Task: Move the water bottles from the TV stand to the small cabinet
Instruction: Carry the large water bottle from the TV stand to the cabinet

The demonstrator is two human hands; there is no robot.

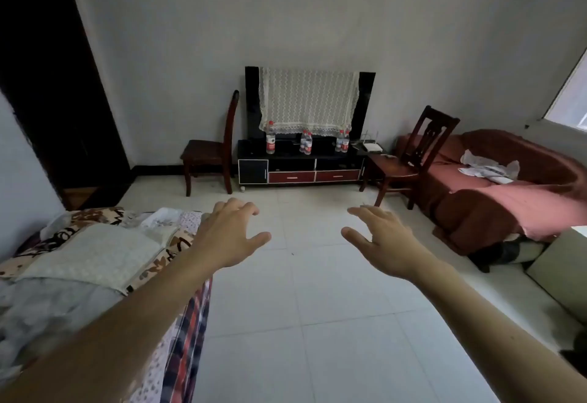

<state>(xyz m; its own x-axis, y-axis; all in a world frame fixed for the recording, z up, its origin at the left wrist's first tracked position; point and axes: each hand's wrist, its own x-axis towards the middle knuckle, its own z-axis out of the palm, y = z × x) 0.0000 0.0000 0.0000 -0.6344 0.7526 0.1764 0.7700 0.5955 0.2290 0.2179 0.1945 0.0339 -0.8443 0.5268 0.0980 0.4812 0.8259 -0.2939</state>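
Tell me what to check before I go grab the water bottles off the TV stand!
1. Left hand free: ok, fingers spread, holding nothing.
2. Right hand free: ok, open and holding nothing.
3. Bottles within reach: not ok, the TV stand is across the room, so walk over first.
4. Path clear: ok, the tiled floor between you and the stand looks bare.
5. Bottles upright: ok, the big bottle, the middle pair and the right pair all stand up.
6. Small cabinet ready: cannot tell, I can't pick it out in this view.
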